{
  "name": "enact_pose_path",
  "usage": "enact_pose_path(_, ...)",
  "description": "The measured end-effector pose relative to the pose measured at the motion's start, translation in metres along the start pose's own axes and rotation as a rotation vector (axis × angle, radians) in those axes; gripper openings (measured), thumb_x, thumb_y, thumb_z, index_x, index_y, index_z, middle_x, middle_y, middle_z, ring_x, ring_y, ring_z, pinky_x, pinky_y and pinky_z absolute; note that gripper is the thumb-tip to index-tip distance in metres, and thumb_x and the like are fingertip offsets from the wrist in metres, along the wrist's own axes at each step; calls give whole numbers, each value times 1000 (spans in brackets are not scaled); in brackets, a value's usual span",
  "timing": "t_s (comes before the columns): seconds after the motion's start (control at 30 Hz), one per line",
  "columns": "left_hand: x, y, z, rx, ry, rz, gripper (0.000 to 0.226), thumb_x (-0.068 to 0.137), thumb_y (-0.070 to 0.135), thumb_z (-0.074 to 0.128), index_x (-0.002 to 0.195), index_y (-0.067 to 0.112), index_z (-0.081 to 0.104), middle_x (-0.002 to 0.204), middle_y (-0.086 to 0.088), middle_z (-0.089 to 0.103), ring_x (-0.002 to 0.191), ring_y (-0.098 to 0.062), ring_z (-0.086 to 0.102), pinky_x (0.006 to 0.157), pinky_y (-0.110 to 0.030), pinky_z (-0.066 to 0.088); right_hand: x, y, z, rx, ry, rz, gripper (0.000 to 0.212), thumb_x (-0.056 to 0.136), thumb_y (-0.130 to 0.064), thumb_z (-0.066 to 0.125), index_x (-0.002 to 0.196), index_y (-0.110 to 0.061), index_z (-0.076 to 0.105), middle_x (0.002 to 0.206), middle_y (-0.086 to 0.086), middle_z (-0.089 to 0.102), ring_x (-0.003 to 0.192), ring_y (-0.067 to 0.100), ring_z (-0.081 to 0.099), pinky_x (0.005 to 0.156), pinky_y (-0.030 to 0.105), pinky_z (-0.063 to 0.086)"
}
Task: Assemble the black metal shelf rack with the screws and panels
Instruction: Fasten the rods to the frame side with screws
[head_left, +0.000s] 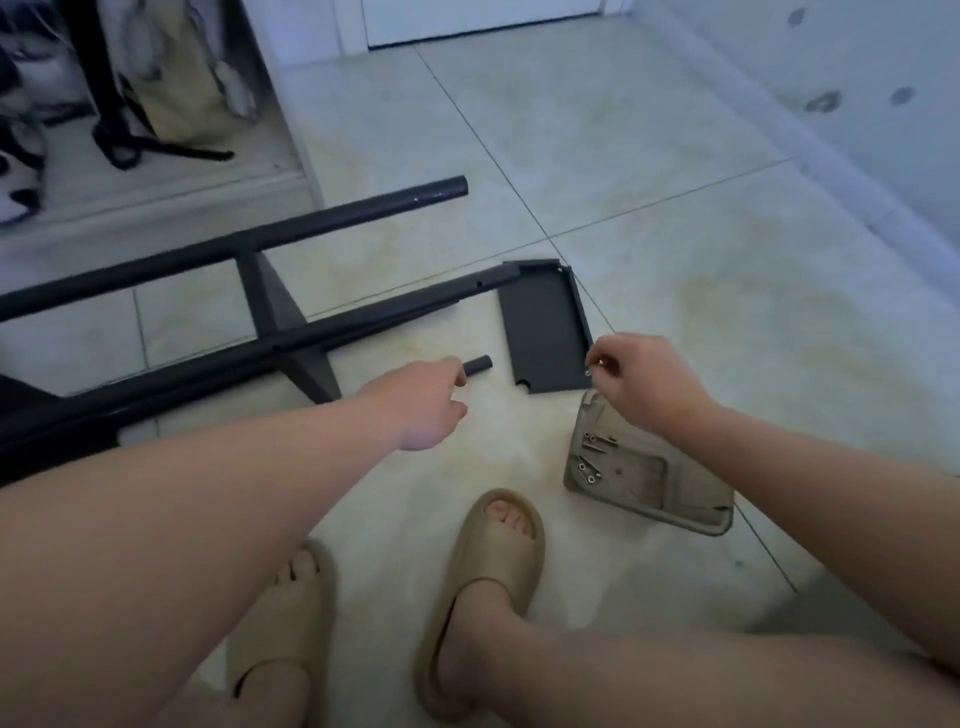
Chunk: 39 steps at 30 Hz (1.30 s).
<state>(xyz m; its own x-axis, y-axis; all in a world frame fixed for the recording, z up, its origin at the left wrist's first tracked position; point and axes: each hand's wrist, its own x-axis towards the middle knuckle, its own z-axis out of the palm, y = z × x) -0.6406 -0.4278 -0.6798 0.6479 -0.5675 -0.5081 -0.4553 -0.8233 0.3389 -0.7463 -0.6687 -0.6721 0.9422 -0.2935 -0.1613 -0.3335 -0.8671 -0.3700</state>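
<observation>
Open floor (675, 208) right; rack frame (208, 365) crowds left.

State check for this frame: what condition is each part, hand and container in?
Rack frame: on its side on the floor, partly assembled.
Loose panel: flat on the floor.
Left hand: grips the front tube near its end.
Right hand: pinches a screw.
Tray: on the floor, holding loose screws.

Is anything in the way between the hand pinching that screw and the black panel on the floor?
Nothing visible does. The right hand, pinching a screw, is right at the black panel's near right corner.
</observation>
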Motion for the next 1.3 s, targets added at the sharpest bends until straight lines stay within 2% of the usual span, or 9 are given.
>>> enact_pose_path(0.2,-68,-39,-34,-197,132,-54,38,98,36,54,133,23,50,125,-2,62,112,-25,59,86,-32,45,-12,-106,-33,95,63,-107,4,93,-14,63,92,-18,64,74,-6,62,70,16,57,66,31,48)
enact_pose_path(0.3,-91,-55,-46,-288,170,-65,35,97,33,58,130,23,53,124,-2,63,110,-24,59,87,-32,45,-8,-152,-37,194,70,-129,14,93,-17,66,83,-22,58,62,-11,54,56,4,48,53,13,37)
enact_pose_path(0.47,-113,-96,-60,-354,242,-125,28,96,33,56,123,24,57,115,2,63,102,-20,59,93,-37,50,7,-217,-26,273,-9,-132,15,92,-15,67,80,-23,63,66,-9,59,62,11,52,49,15,39)
enact_pose_path(0.7,-104,-155,-66,-247,435,-256,21,98,28,49,116,26,59,115,2,64,105,-24,57,91,-43,50,24,-255,13,288,-167,-157,12,95,-16,65,90,-27,66,91,5,71,83,22,66,76,34,56)
enact_pose_path(0.8,-92,-173,-69,-174,512,-290,23,100,31,46,116,25,61,119,3,63,112,-25,55,94,-43,46,29,-262,27,282,-244,-184,14,95,-14,65,93,-28,68,91,-1,72,89,20,68,78,29,57)
enact_pose_path(0.93,-69,-188,-74,-291,460,-317,25,103,34,44,116,24,63,119,2,64,110,-25,57,96,-43,46,37,-267,41,349,-314,-195,16,95,-11,66,91,-27,68,89,0,75,78,12,65,55,9,43)
enact_pose_path(1.03,-50,-193,-77,-379,421,-291,29,102,34,43,103,17,67,106,-3,67,102,-29,60,91,-41,50,44,-268,50,366,-305,-201,12,96,-11,65,94,-23,69,90,1,75,84,16,68,59,11,45)
enact_pose_path(1.17,-32,-192,-79,-494,356,-253,44,100,38,46,87,2,68,77,-9,60,72,-27,56,64,-33,41,51,-263,57,366,-277,-215,12,97,-12,65,94,-24,68,86,-5,74,83,13,67,61,13,49)
enact_pose_path(1.3,-24,-185,-82,-559,257,-249,35,97,38,51,80,11,65,67,-8,64,63,-25,52,59,-31,38,54,-257,64,340,-248,-272,12,96,-10,66,93,-21,69,82,-4,72,67,6,60,56,10,43)
